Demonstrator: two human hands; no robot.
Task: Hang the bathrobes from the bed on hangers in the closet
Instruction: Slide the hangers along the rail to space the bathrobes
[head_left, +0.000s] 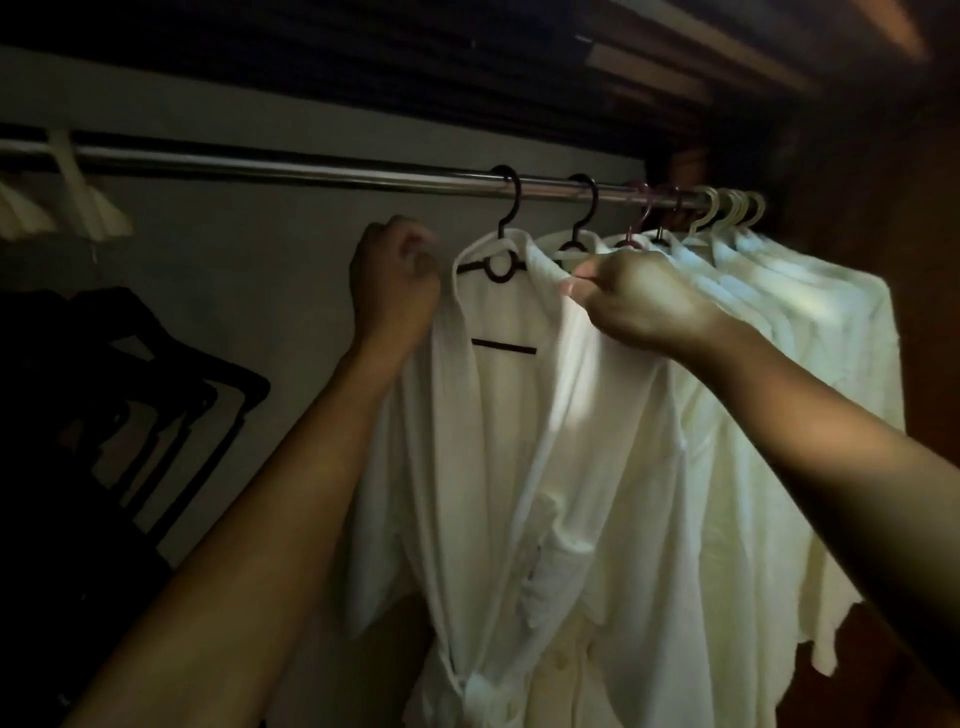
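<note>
A white bathrobe (498, 441) hangs on a dark hanger (504, 346) hooked over the closet's metal rod (311, 169). The person's right hand (639, 301), at 3 o'clock of the hanger, pinches the robe's collar. The left hand (395, 280), at 9 o'clock, is curled against the robe's shoulder; whether it grips cloth cannot be told. More hung robes (779, 322) crowd the rod toward 3 o'clock; black hangers (171, 395) sit at 8 o'clock.

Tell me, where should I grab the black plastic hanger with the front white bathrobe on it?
Grip the black plastic hanger by its bare neck, just under the shiny metal rail, reaching from the front. The white cloth bathrobe covers both its arms, but the neck stands clear.
</note>
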